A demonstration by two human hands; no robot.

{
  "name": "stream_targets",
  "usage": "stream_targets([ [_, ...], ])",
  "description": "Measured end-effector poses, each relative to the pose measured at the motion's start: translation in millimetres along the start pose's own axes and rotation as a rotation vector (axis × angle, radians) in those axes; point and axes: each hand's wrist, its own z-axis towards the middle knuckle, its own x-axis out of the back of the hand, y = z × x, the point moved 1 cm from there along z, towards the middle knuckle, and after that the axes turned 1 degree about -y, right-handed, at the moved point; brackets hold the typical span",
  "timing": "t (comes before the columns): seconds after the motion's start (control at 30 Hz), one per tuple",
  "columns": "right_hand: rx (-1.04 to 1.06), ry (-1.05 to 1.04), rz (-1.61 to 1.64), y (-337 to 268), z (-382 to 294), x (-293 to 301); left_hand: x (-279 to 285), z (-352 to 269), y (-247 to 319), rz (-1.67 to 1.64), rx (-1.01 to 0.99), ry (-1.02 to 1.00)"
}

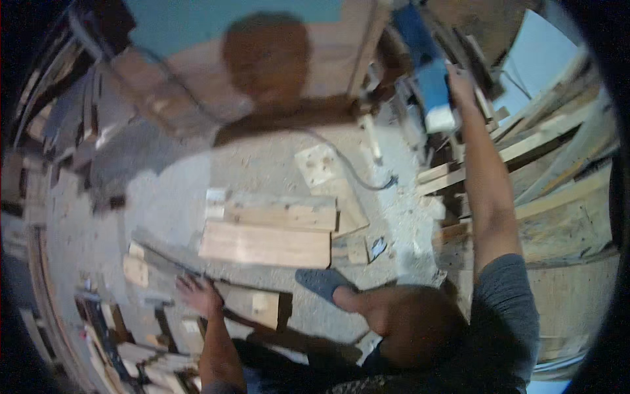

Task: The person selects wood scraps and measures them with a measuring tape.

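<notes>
My right hand [461, 86] is stretched out to the upper right, against the side of a blue object with a white end [435, 93]. Blur hides whether its fingers close round that object. Low on the left, my left hand [199, 295] has its fingers spread, with nothing seen in it; it is above or beside a wooden block [253, 305]. Between the hands, a smooth wooden board [266, 245] lies on the floor against another board [290, 212]. A knotty piece of wood [320, 165] lies beyond them.
A dark cable [344, 160] runs across the dusty floor. Stacked planks [556, 221] fill the right side. Wood offcuts [157, 362] crowd the lower left. A large wooden panel [334, 64] with a turquoise part stands ahead. My sandalled foot [325, 288] is near the boards.
</notes>
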Motion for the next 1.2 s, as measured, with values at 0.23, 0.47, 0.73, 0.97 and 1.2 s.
stream_targets([
  [0.23,0.344,0.050,-0.105,76.1,-180.4,-104.4,-1.1,1.9,-1.8,-0.105,0.036,0.020],
  [0.47,0.567,-0.894,0.075,-25.9,-336.5,-217.6,-7.5,1.9,-2.1,-0.101,-0.001,0.075],
  [0.73,0.531,-1.205,-0.440,-90.9,-363.1,-244.0,21.8,-9.6,23.2,-0.380,-0.113,-0.041],
  [0.97,0.549,-1.155,-0.325,-101.5,-372.0,-225.9,21.6,-129.2,143.6,-1.781,0.850,-0.903],
  [1.2,0.291,-1.108,-0.042,-50.5,-357.8,-192.4,-33.7,-121.8,177.6,-1.850,0.830,-1.033],
])
